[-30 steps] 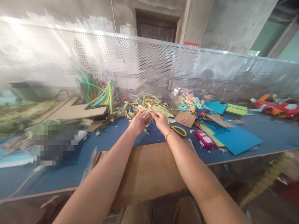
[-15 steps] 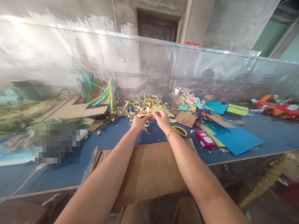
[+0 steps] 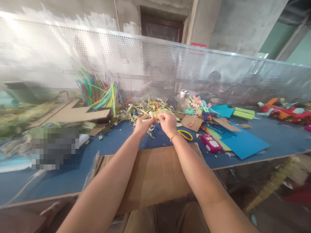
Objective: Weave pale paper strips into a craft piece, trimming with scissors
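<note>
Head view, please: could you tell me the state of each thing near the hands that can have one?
left hand, pinched shut on pale strip
right hand, pinched shut on orange pipe cleaner
orange pipe cleaner, standing upright, bent into a hook at its top
jar, upright, capped
yellow scissors, lying flat, untouched
cardboard sheet, lying flat under both forearms

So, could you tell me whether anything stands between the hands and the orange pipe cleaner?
Nothing visible does. The right hand pinches the orange pipe cleaner at its lower end, and the left hand holds a pale paper strip right beside it. The heap of loose strips lies behind them.
</note>
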The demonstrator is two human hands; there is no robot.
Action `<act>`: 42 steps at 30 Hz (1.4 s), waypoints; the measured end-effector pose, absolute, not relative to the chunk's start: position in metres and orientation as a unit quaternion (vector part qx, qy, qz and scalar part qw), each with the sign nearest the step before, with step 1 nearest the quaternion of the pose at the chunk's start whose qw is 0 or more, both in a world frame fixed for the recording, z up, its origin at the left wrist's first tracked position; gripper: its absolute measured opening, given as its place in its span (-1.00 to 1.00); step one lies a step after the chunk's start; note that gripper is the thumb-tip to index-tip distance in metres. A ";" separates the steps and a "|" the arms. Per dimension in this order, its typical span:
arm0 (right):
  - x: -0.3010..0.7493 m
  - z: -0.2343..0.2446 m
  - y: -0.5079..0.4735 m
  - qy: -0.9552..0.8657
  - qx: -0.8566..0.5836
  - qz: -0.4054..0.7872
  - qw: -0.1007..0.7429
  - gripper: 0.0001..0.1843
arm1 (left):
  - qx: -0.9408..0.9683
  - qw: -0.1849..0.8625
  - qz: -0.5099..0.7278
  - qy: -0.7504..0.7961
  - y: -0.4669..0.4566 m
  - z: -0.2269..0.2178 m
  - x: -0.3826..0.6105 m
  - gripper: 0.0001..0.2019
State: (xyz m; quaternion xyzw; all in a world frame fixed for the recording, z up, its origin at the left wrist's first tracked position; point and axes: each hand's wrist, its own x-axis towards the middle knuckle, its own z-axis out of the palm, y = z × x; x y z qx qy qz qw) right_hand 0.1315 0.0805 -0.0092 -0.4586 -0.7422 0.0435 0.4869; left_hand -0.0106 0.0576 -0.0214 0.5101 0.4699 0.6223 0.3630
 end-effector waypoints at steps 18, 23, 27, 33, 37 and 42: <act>0.131 -0.033 0.103 -0.624 -0.400 0.360 0.567 -0.48 | 0.504 0.492 0.568 0.426 0.055 -0.023 -0.013 -0.66; 0.129 -0.030 0.099 -0.621 -0.398 0.380 0.558 -0.40 | 0.426 0.541 0.608 0.396 0.057 -0.021 -0.015 -0.65; 0.124 -0.029 0.089 -0.622 -0.398 0.438 0.513 -0.43 | 0.381 0.571 0.629 0.366 0.061 -0.023 -0.017 -0.66; 0.119 -0.033 0.083 -0.677 -0.358 0.457 0.452 -0.57 | 0.368 0.594 0.631 0.336 0.066 -0.029 -0.016 -0.75; 0.119 -0.035 0.088 -0.656 -0.357 0.469 0.472 -0.62 | 0.328 0.616 0.620 0.359 0.065 -0.028 -0.017 -0.79; 0.120 -0.036 0.090 -0.640 -0.369 0.475 0.478 -0.64 | 0.310 0.633 0.609 0.363 0.062 -0.026 -0.017 -0.87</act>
